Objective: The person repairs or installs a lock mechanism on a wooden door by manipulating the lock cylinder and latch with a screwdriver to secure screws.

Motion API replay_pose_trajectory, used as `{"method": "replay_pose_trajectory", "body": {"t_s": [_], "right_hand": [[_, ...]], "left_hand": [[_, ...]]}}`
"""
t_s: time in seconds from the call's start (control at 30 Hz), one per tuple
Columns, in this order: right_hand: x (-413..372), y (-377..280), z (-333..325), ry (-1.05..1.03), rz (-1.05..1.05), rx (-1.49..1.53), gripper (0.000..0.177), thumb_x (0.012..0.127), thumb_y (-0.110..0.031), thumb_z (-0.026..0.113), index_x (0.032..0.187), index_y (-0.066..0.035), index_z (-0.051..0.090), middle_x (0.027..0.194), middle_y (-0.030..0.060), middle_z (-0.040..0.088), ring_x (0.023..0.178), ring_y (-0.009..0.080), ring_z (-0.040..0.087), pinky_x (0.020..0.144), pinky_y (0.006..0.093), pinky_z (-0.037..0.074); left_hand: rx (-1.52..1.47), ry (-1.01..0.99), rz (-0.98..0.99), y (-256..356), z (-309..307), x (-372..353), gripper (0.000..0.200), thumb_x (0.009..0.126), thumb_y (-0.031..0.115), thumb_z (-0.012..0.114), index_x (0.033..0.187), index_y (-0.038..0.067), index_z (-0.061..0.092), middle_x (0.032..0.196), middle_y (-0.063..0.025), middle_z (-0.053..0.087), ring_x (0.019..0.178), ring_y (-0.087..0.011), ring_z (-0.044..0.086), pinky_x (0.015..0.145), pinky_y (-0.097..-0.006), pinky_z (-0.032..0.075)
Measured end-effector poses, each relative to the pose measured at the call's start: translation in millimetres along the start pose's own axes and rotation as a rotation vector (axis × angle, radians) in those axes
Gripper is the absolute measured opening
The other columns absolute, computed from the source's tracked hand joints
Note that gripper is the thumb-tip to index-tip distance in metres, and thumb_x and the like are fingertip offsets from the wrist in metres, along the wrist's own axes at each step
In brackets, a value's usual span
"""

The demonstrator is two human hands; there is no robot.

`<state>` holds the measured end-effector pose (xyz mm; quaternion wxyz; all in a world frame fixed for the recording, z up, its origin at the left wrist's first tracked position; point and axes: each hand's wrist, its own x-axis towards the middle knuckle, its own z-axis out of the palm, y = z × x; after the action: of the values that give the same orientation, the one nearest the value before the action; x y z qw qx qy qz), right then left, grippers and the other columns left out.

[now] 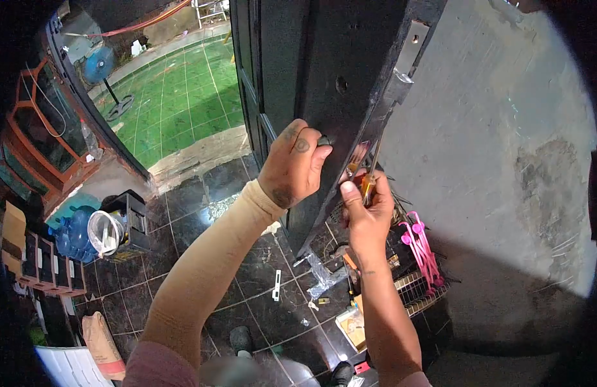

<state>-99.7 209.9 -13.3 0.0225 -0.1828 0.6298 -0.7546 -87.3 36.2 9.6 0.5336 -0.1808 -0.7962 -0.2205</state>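
A black door (330, 64) stands ajar before me, its narrow edge turned my way. My left hand (292, 164) is closed against the door's face, with a small dark round piece (323, 140) showing at its fingertips; what the fingers grip is mostly hidden. On the other side of the edge, my right hand (369, 209) is closed round the yellow-orange handle of a screwdriver (368, 185), its shaft pointing upward. Close to the screwdriver, a shiny metal plate (356, 161) sits in the door edge. Higher up the edge is a metal latch piece (399, 85).
A bare grey wall (492, 161) rises at the right. Below it are a wire basket (417, 290) and a pink rack (424, 251). Dark tiles (240, 316) hold scattered tools. A white bucket (107, 232), blue bottles (76, 235) and a fan (99, 64) are at left.
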Motion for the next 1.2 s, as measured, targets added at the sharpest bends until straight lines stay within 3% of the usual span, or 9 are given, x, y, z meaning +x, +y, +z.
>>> {"method": "replay_pose_trajectory", "body": {"t_s": [0.03, 0.2, 0.3, 0.4, 0.8, 0.9, 1.0, 1.1, 1.2], "right_hand": [[-1.3, -1.4, -1.7, -0.015, -0.033, 0.003, 0.017, 0.092, -0.008, 0.07, 0.104, -0.005, 0.058, 0.081, -0.0037, 0.055, 0.065, 0.0026, 0.047, 0.055, 0.0187, 0.037], [-1.6, -14.9, 4.2, 0.021, 0.082, 0.11, 0.018, 0.094, -0.016, 0.069, 0.105, -0.005, 0.059, 0.067, -0.0052, 0.053, 0.046, 0.0031, 0.043, 0.039, 0.0203, 0.034], [1.6, -13.6, 3.5, 0.0, 0.099, 0.123, 0.018, 0.094, -0.017, 0.069, 0.105, -0.006, 0.059, 0.069, -0.0048, 0.053, 0.045, 0.0032, 0.044, 0.036, 0.0217, 0.035], [4.3, -15.4, -4.8, -0.056, 0.14, 0.206, 0.018, 0.095, -0.018, 0.069, 0.105, -0.006, 0.06, 0.07, -0.0047, 0.053, 0.045, 0.0031, 0.044, 0.037, 0.021, 0.035], [10.9, -22.7, -4.2, -0.068, 0.139, 0.059, 0.016, 0.095, -0.019, 0.068, 0.102, -0.007, 0.061, 0.069, -0.0048, 0.051, 0.045, 0.0031, 0.043, 0.037, 0.0206, 0.035], [10.9, -24.0, -5.8, -0.099, 0.157, 0.049, 0.016, 0.096, -0.019, 0.068, 0.103, -0.007, 0.06, 0.069, -0.0049, 0.051, 0.045, 0.0033, 0.043, 0.037, 0.0207, 0.034], [14.0, -23.1, -9.8, -0.172, 0.163, 0.127, 0.018, 0.096, -0.02, 0.068, 0.105, -0.007, 0.06, 0.069, -0.0051, 0.051, 0.045, 0.0034, 0.044, 0.038, 0.0207, 0.035], [15.5, -21.6, -7.0, -0.176, 0.156, 0.112, 0.02, 0.096, -0.022, 0.068, 0.106, -0.007, 0.059, 0.07, -0.0054, 0.052, 0.046, 0.0034, 0.045, 0.038, 0.0205, 0.036], [16.5, -20.8, -6.6, -0.146, 0.126, 0.056, 0.023, 0.095, -0.026, 0.069, 0.105, -0.007, 0.059, 0.07, -0.0056, 0.052, 0.046, 0.0034, 0.045, 0.039, 0.0201, 0.036]], "left_hand": [[-0.028, -0.011, -0.051, 2.1, -0.5, -3.2, 0.016, 0.089, 0.005, 0.061, 0.096, -0.003, 0.05, 0.085, -0.0218, 0.049, 0.074, -0.0411, 0.052, 0.063, -0.0455, 0.044], [-0.125, -0.094, -0.26, 15.4, -3.1, -6.1, 0.016, 0.089, 0.005, 0.062, 0.096, -0.003, 0.05, 0.086, -0.0229, 0.05, 0.076, -0.042, 0.054, 0.064, -0.0452, 0.045], [-0.095, -0.055, -0.156, 6.0, 3.2, -6.4, 0.018, 0.088, 0.005, 0.064, 0.097, -0.003, 0.051, 0.088, -0.0214, 0.05, 0.076, -0.04, 0.054, 0.065, -0.0443, 0.046], [0.039, -0.007, -0.002, 0.8, 2.9, -2.2, 0.02, 0.087, 0.006, 0.066, 0.098, -0.003, 0.053, 0.09, -0.0198, 0.05, 0.077, -0.0377, 0.055, 0.066, -0.0432, 0.047], [-0.011, 0.017, -0.026, 3.0, 9.6, -4.7, 0.024, 0.083, 0.005, 0.066, 0.099, -0.006, 0.052, 0.088, -0.0203, 0.047, 0.076, -0.0373, 0.052, 0.067, -0.0446, 0.046], [-0.014, -0.135, 0.093, -9.4, -6.4, 2.8, 0.025, 0.081, 0.004, 0.067, 0.097, -0.006, 0.052, 0.089, -0.0196, 0.046, 0.081, -0.0371, 0.051, 0.072, -0.0443, 0.047], [-0.023, -0.202, 0.085, -11.7, -13.3, 5.2, 0.026, 0.08, 0.003, 0.069, 0.097, -0.006, 0.052, 0.09, -0.0191, 0.046, 0.086, -0.0369, 0.05, 0.076, -0.0431, 0.047], [-0.072, -0.229, 0.094, -16.4, -14.9, 4.9, 0.025, 0.086, 0.004, 0.062, 0.104, -0.008, 0.05, 0.096, -0.026, 0.049, 0.083, -0.0435, 0.054, 0.073, -0.0465, 0.047], [-0.096, -0.302, 0.096, -8.4, -23.3, 12.1, 0.023, 0.086, 0.002, 0.062, 0.102, -0.007, 0.049, 0.096, -0.0269, 0.05, 0.083, -0.0441, 0.054, 0.071, -0.0468, 0.046]]}}
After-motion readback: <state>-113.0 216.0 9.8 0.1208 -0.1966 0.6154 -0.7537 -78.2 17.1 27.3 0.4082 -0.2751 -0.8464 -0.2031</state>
